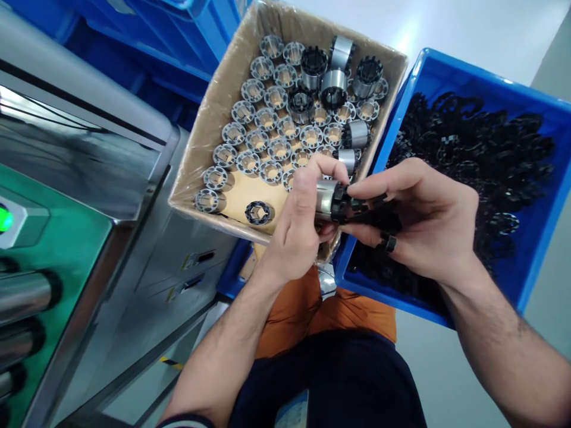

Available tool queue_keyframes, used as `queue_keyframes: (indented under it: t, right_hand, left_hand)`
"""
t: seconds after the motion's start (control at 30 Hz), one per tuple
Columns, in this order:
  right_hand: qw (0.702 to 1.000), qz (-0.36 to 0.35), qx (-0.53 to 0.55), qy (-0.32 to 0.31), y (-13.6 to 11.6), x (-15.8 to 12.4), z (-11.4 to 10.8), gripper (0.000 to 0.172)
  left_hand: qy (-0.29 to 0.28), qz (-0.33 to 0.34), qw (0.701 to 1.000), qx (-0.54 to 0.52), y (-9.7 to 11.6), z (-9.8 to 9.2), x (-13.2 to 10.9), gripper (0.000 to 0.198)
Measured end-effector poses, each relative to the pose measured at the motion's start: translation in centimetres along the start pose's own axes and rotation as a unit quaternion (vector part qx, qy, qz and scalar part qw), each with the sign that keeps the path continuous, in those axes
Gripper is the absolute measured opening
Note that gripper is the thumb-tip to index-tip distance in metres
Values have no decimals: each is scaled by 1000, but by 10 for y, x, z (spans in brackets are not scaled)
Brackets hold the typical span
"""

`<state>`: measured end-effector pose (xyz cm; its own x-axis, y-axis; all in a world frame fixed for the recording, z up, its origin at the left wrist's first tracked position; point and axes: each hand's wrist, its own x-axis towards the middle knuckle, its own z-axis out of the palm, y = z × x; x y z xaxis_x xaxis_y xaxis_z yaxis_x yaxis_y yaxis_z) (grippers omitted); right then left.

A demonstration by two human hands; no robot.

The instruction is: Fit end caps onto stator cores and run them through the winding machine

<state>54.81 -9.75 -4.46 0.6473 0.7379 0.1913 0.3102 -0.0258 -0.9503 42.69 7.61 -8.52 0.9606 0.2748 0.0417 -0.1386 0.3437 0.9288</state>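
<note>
My left hand (300,220) is wrapped round a silver metal cylinder (325,199) above the near right part of the cardboard box (196,142). The thumb and a finger of my right hand (423,214) press a black ring-shaped part (342,203) at the cylinder's right end. Another small black piece (388,242) sits by my right fingers. In the box stand rows of open silver cylinders (257,141); several with black ends lie or stand on top. One black-rimmed cylinder (259,212) stands apart near the box's front edge.
A blue bin (401,303) heaped with black plastic parts (482,148) is on the right. At the left are a metal machine (165,226) and a green surface (75,238) bearing dark-ended cylinders (24,294). More blue bins (156,35) stand at the upper left.
</note>
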Motion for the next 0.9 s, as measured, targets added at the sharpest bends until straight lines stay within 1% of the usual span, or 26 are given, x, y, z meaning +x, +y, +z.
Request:
queue_keyframes:
  t: [0.07,0.1,0.2,0.27,0.37,0.47,0.53,0.63,0.7,0.77,0.83,0.9]
  right_hand:
    - [1000,-12,-18,5,-3,1,0,33]
    - [1000,-16,-22,8,-5,2,0,32]
    - [1000,-26,-11,7,-10,4,0,42]
    - [1000,-20,-9,0,-12,4,-1,42]
    - [999,-5,-40,-6,-13,3,-3,35]
    - [997,-21,-79,-4,-16,2,-7,39]
    - [993,-24,-112,-18,-17,2,-10,41]
    - [989,-17,-141,-40,-16,2,-10,42]
    - [994,-15,-108,-25,-12,2,-5,43]
    - [999,-16,-29,-8,-6,3,1,44]
    - [999,-27,36,-10,-2,4,5,44]
    - [998,-41,35,-17,1,5,4,40]
  left_hand:
    - [-13,-12,1000,-18,3,0,1,67]
    - [-19,-18,999,-31,4,1,2,63]
    - [-10,-50,998,-44,6,1,4,50]
    - [-9,-46,998,-40,4,0,4,54]
    - [-26,-7,999,-39,-3,-2,5,62]
    - [-50,12,998,-40,-6,-3,6,58]
    - [-40,14,999,-16,-6,-2,6,59]
    - [-2,-4,999,40,-4,2,6,70]
    - [22,-14,998,61,-1,5,6,79]
    - [45,-20,997,63,2,7,6,81]
    - [53,-35,996,55,5,8,5,76]
    - [42,-53,997,44,8,7,4,68]
